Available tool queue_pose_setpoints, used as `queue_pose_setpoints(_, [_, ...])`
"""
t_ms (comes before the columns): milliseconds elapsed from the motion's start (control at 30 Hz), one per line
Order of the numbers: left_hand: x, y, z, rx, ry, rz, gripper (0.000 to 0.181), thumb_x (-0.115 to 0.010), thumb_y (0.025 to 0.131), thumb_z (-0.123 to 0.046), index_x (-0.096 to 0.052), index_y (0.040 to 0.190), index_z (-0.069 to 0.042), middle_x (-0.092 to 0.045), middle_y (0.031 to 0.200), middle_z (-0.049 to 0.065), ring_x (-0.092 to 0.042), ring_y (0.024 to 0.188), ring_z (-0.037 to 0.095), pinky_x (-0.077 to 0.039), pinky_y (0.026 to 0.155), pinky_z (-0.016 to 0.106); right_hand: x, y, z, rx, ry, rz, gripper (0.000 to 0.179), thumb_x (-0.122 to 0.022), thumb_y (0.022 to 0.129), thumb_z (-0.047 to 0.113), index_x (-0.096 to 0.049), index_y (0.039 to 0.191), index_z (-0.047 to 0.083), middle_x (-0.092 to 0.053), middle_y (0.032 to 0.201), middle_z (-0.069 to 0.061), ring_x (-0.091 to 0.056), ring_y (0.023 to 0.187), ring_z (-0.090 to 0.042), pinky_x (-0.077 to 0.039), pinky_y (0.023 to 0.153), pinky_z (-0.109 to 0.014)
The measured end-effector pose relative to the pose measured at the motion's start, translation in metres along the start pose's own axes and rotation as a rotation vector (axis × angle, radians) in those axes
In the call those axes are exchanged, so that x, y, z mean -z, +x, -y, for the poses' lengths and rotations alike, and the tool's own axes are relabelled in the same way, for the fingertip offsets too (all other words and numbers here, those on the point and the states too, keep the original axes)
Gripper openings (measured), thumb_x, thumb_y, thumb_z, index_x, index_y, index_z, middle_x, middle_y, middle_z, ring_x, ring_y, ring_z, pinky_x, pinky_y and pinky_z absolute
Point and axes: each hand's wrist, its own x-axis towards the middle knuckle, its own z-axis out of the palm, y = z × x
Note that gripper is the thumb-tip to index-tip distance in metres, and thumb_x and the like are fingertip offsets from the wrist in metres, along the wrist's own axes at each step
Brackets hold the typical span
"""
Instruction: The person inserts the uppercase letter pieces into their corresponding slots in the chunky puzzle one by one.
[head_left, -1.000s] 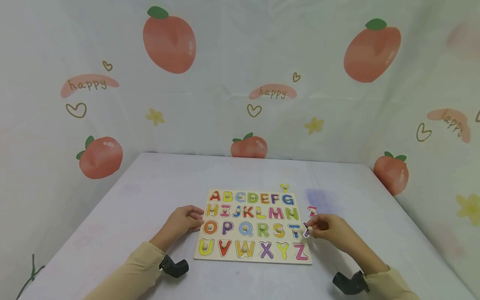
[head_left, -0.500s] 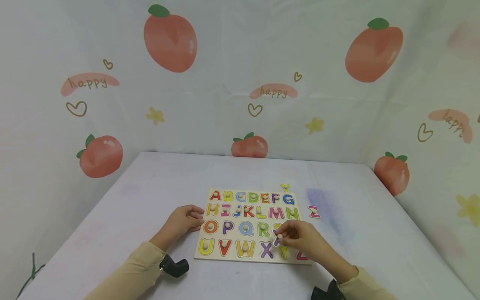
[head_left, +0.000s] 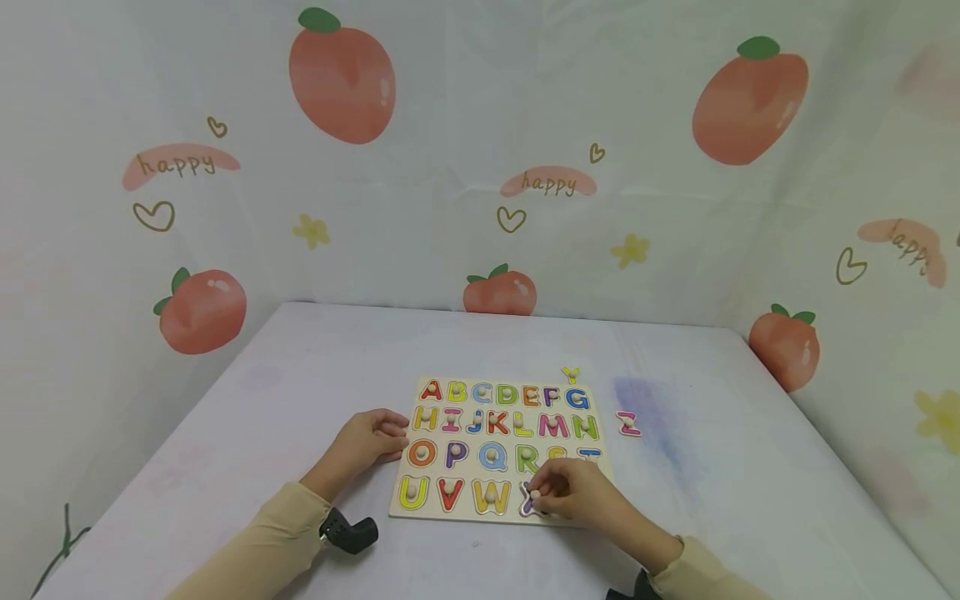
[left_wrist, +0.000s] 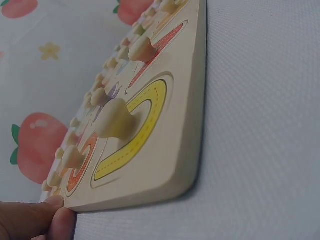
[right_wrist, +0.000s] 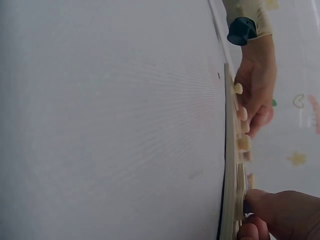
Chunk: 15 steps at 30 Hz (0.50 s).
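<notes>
A wooden alphabet puzzle board [head_left: 465, 515] lies on the table, most of its letters fitted with round wooden knobs. My right hand [head_left: 576, 493] pinches the knob of a purple letter X piece [head_left: 527, 505] between thumb and fingers, over the X place in the bottom row. In the right wrist view, the fingertips [right_wrist: 255, 199] are right at the board's surface. My left hand [head_left: 363, 443] grips the board's left edge, with finger and thumb [left_wrist: 54, 201] at its corner in the left wrist view. The right hand hides the bottom row's right end.
A yellow letter Y piece [head_left: 572, 375] lies just beyond the board's far right corner. A pink letter Z piece [head_left: 628, 423] lies on the table right of the board. Behind the table hangs a fruit-printed cloth [head_left: 420, 250].
My right hand has carried the purple X from the board's right edge leftward and nearer, onto the X place in the bottom row. The left hand has stayed at the edge.
</notes>
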Motion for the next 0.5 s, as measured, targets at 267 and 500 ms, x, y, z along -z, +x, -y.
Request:
queue_pose_setpoints(267, [-0.0011,0.0023,0.0006,0.009,0.005,-0.004,0.031,-0.071,0.084,-0.002,-0.063,0.114,0.001,-0.065,0.093,0.007,-0.061,0.076,0.012,-0.058,0.068,0.024,-0.0027,0.0022,-0.0012,0.013,-0.040,0.005,0.010,-0.077,0.078,0.006,-0.068,0.082,0.009,-0.060,0.072,0.005,-0.053,0.063,0.001,-0.048,0.057,-0.017])
queue_pose_setpoints(500, [-0.0001,0.0005,-0.0001,0.000,0.001,0.006,0.031,-0.070,0.085,-0.001,-0.062,0.114,0.003,-0.065,0.093,0.008,-0.061,0.076,0.012,-0.059,0.068,0.025,-0.0038,0.0040,0.0031,-0.028,-0.080,0.023,0.011,-0.078,0.077,0.008,-0.068,0.081,0.012,-0.057,0.070,0.006,-0.051,0.063,-0.002,-0.044,0.055,-0.017])
